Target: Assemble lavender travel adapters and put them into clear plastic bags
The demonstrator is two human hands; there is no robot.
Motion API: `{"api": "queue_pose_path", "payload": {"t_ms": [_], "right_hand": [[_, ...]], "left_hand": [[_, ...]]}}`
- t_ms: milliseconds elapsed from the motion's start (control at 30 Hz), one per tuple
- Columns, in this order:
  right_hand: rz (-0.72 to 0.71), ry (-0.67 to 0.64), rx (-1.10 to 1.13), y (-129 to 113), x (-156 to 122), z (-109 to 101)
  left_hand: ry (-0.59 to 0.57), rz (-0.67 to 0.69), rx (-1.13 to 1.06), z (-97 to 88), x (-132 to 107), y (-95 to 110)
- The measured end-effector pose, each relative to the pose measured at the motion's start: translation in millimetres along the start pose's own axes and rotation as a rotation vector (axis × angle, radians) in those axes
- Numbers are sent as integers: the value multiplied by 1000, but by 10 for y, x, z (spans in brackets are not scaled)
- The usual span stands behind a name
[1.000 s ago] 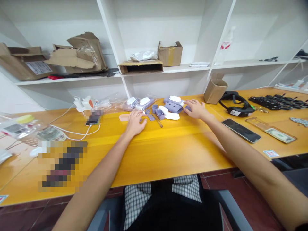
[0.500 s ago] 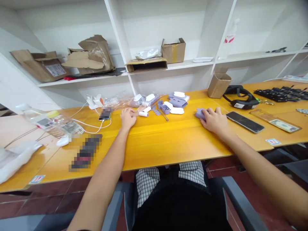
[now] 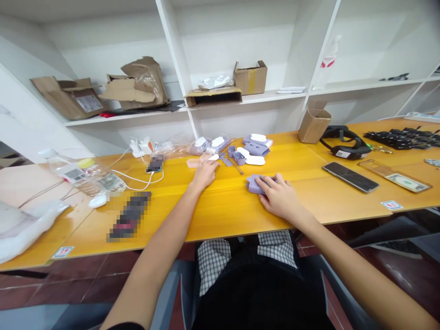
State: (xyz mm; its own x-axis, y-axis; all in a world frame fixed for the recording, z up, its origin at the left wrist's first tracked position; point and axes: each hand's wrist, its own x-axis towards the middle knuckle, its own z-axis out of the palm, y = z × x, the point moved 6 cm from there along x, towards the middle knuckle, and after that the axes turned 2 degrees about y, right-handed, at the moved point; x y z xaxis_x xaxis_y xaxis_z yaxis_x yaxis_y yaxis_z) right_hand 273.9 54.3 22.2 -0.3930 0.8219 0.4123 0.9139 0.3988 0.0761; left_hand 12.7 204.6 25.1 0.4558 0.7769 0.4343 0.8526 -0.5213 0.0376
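My right hand [image 3: 280, 195] is closed over a lavender plastic shell [image 3: 254, 183] low on the table, fingers across its top. Farther left, my left hand [image 3: 205, 174] is at the small white cylinders, fingers bent together over one, which they mostly hide. Another white cylinder [image 3: 213, 157] shows just beyond the fingertips, beside a flat pink piece [image 3: 194, 162]. Behind the hands lie a small lavender cup-like part [image 3: 239, 158], a white oval cover [image 3: 255, 160], a lavender housing [image 3: 257, 148] and a thin brown strip [image 3: 238, 169].
Bagged lavender-and-white units [image 3: 217, 143] lie at the back. Leftward are a white cable [image 3: 140, 188], a clear bottle [image 3: 70, 172] and a pixelated dark object [image 3: 129, 215]. A phone [image 3: 350, 177], a black headset [image 3: 347, 146] and a cardboard box [image 3: 314, 123] stand rightward.
My right hand has slid the lavender shell left and nearer the table's front edge. My left hand has moved right, onto the small white cylinders. The view has shifted slightly.
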Motion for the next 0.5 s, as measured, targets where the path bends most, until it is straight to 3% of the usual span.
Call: {"api": "queue_pose_path", "payload": {"t_ms": [267, 400, 500], "right_hand": [[-75, -116, 17, 152, 480, 45], [-88, -203, -69, 15, 622, -19], [-161, -267, -3, -79, 579, -63]], "left_hand": [[29, -15, -60, -111, -48, -92], [33, 54, -301, -121, -40, 205], [-33, 80, -506, -72, -59, 526]]}}
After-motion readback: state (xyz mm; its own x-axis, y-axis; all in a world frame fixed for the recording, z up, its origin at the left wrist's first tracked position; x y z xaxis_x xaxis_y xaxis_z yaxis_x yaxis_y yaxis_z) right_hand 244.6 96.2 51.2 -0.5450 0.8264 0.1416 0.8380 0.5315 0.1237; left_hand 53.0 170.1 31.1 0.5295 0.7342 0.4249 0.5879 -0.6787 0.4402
